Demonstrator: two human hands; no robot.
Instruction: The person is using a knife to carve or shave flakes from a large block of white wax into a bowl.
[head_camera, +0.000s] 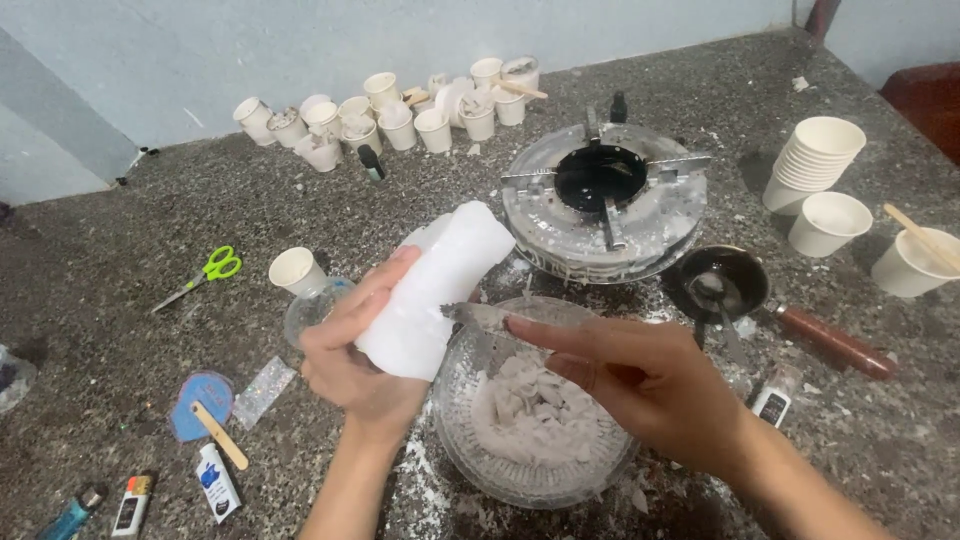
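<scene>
Shaving step in hand, by the look of it: left hand (355, 350) wrapped round a white wax block (435, 290), grip closed on its lower half, block tilted up to the right & held over the near-left rim of a glass bowl (470, 440). Right hand (640, 375) pinching a small knife (480, 315), grip closed on the handle w/ forefinger stretched along it, blade tip touching the block's lower side. Bowl on the speckled counter (110, 290), already holding a heap of pale wax flakes (530, 415); more flakes scattered on the counter round its base. Just behind the block: a lone paper cup (295, 270) by a small clear jar. Behind the bowl: round metal stove burner (605, 200), crusted white, w/ a small dark pan (725, 280) & its brown handle to the right. Stack of paper cups (815, 160) far right, cluster of used cups (390, 115) by the wall, green scissors (205, 272) left, lighters near bottom left. Next move prob. calls for: blade pushed along the block away from the holding fingers, block kept over the bowl so flakes drop inside, thumb clear of the edge. Most of the block uncut, so likely early to mid way.
</scene>
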